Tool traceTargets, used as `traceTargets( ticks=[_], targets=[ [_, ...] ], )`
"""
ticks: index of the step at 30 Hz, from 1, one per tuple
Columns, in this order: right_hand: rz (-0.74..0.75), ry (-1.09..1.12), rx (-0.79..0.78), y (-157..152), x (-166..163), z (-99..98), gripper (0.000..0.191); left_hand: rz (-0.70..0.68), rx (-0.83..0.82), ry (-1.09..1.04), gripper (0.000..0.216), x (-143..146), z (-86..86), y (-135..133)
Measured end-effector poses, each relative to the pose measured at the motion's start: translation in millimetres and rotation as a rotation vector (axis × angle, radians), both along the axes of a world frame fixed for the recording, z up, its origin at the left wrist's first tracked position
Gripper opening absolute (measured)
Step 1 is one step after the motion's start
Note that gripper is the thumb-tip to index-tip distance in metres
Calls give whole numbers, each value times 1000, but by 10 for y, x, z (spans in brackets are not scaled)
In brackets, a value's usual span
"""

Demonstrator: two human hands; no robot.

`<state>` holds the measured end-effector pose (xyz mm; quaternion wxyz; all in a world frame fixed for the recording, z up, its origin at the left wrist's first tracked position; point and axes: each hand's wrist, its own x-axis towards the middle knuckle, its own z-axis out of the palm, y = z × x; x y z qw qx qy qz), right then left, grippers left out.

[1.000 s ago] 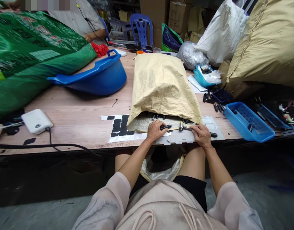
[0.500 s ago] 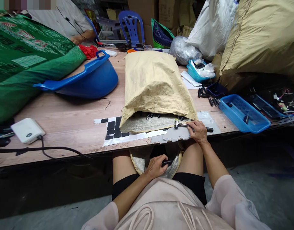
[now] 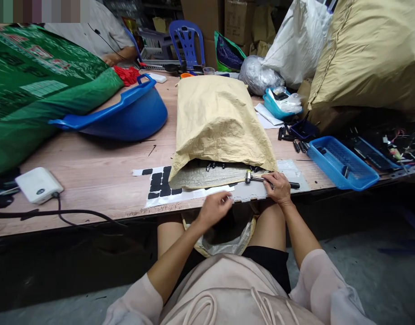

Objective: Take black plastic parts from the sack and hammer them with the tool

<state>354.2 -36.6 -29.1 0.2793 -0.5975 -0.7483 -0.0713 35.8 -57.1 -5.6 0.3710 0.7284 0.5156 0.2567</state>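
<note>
My right hand (image 3: 278, 187) is closed round the handle of a small hammer (image 3: 248, 177) at the table's front edge. Its metal head points left, before the mouth of a tan woven sack (image 3: 221, 113). Small dark parts with shiny ends (image 3: 212, 166) show inside that mouth. My left hand (image 3: 214, 209) is raised over the table edge, below the sack, its fingers loosely bent and apart with nothing visible in them. Between my thighs hangs another open sack (image 3: 243, 241) with a pale lining. Black patches on a white sheet (image 3: 160, 185) lie left of the sack mouth.
A blue basin (image 3: 132, 113) and a green sack (image 3: 41, 99) stand to the left, near a white box with a cable (image 3: 39, 185). On the right are a blue basket (image 3: 342, 164) and loose black parts (image 3: 297, 142). Across the table sits another person (image 3: 102, 36).
My left hand has risen from the lap sack to the table edge; the black piece it held is no longer in it. My right hand keeps the hammer in place.
</note>
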Motion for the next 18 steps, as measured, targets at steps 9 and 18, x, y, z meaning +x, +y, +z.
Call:
traceTargets(
  ticks=[9,18],
  targets=[
    [-3,4,-25,5,-22,20,26,514,49,377,26,-117,230,1191],
    [-17,13,-53,-1,-25,32,26,359,172,361,20,-414,113,695]
  ],
)
